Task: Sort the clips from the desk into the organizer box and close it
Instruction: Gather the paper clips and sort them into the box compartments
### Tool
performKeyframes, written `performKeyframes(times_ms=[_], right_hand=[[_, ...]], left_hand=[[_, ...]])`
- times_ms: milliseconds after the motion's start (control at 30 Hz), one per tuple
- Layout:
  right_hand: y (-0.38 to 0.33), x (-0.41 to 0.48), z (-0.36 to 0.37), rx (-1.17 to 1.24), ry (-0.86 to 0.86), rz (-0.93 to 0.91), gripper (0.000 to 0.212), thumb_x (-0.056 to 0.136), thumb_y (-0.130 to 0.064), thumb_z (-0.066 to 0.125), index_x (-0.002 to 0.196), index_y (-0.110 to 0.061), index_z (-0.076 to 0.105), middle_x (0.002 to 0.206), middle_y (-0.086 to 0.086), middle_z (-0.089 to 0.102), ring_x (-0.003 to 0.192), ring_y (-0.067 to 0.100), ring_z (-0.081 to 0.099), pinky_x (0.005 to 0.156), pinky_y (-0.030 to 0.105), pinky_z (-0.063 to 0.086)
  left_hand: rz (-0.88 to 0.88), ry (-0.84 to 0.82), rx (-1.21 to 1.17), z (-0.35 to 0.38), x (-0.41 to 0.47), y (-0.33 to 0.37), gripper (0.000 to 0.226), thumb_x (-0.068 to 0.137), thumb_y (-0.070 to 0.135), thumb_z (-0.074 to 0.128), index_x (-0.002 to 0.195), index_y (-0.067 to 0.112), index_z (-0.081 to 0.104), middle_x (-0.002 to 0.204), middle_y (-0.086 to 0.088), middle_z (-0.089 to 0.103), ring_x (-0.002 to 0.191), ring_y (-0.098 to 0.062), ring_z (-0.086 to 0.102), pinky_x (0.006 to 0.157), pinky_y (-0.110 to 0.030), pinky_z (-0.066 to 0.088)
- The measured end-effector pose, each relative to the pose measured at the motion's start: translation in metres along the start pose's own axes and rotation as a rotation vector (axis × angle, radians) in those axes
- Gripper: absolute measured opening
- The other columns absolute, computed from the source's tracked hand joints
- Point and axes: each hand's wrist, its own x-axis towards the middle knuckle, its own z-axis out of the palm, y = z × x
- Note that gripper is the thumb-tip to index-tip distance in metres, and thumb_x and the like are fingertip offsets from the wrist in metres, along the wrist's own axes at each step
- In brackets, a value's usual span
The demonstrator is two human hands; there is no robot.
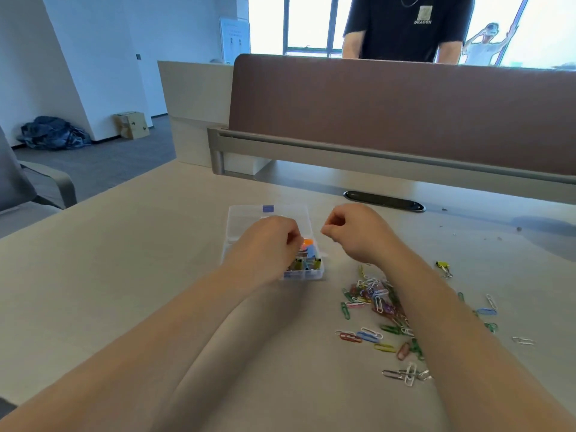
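Observation:
A clear plastic organizer box lies open on the desk, its lid flat behind it. The near compartment holds several coloured binder clips. My left hand hovers over the box with curled fingers, its fingertips at an orange clip just above the compartment. My right hand is just right of the box, fingers curled and thumb against forefinger, with nothing visible between them. A heap of coloured paper clips lies on the desk under my right forearm. One yellow binder clip lies further right.
A brown partition with a grey rail closes the desk's far edge, and a black cable slot sits in front of it. A person in a black shirt stands behind the partition. A grey chair is at the left.

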Motion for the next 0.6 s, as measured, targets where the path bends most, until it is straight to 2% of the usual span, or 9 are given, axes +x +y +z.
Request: performKeyframes(times_ms=[133, 267, 333, 467, 600], right_hand=[[0.034, -0.001, -0.021, 0.004, 0.035, 0.099, 0.010, 0.094, -0.027, 0.062, 0.090, -0.022, 0.070, 0.092, -0.002, 0.070, 0.082, 0.014, 0.063, 0.074, 0.030, 0.048], [0.074, -0.005, -0.033, -0.049, 0.040, 0.187, 0.009, 0.093, -0.023, 0.062, 0.090, -0.025, 0.070, 0.095, -0.004, 0.070, 0.083, 0.011, 0.061, 0.080, 0.032, 0.052], [0.088, -0.006, -0.034, -0.057, 0.031, 0.205, 0.009, 0.093, -0.022, 0.063, 0.091, -0.026, 0.071, 0.097, -0.005, 0.070, 0.084, 0.008, 0.061, 0.081, 0.030, 0.052], [0.102, 0.000, -0.024, -0.075, -0.030, 0.187, 0.017, 0.091, -0.019, 0.065, 0.106, -0.023, 0.073, 0.111, -0.003, 0.070, 0.091, 0.009, 0.060, 0.086, 0.027, 0.050], [0.105, 0.012, -0.015, -0.079, -0.083, 0.133, 0.029, 0.091, -0.021, 0.066, 0.120, -0.022, 0.068, 0.121, -0.002, 0.065, 0.103, 0.013, 0.059, 0.088, 0.026, 0.045]], left_hand=[[0.038, -0.006, -0.074, 0.010, 0.019, 0.021, 0.015, 0.092, 0.021, 0.051, 0.084, 0.022, 0.064, 0.084, 0.007, 0.062, 0.078, -0.013, 0.057, 0.071, -0.028, 0.047], [0.096, -0.066, -0.061, 0.029, 0.038, 0.048, 0.016, 0.093, 0.023, 0.051, 0.092, 0.021, 0.067, 0.093, 0.006, 0.064, 0.086, -0.014, 0.058, 0.075, -0.026, 0.045], [0.124, -0.087, -0.017, 0.040, 0.049, 0.061, 0.020, 0.094, 0.025, 0.050, 0.100, 0.019, 0.068, 0.101, 0.001, 0.066, 0.092, -0.017, 0.059, 0.082, -0.030, 0.047], [0.125, -0.145, 0.090, 0.065, 0.071, 0.080, 0.026, 0.095, 0.026, 0.049, 0.108, 0.014, 0.068, 0.108, -0.006, 0.066, 0.097, -0.021, 0.059, 0.086, -0.035, 0.049], [0.112, -0.211, 0.238, 0.083, 0.088, 0.086, 0.030, 0.089, 0.017, 0.056, 0.118, 0.013, 0.065, 0.114, -0.009, 0.063, 0.101, -0.024, 0.061, 0.088, -0.037, 0.052]])
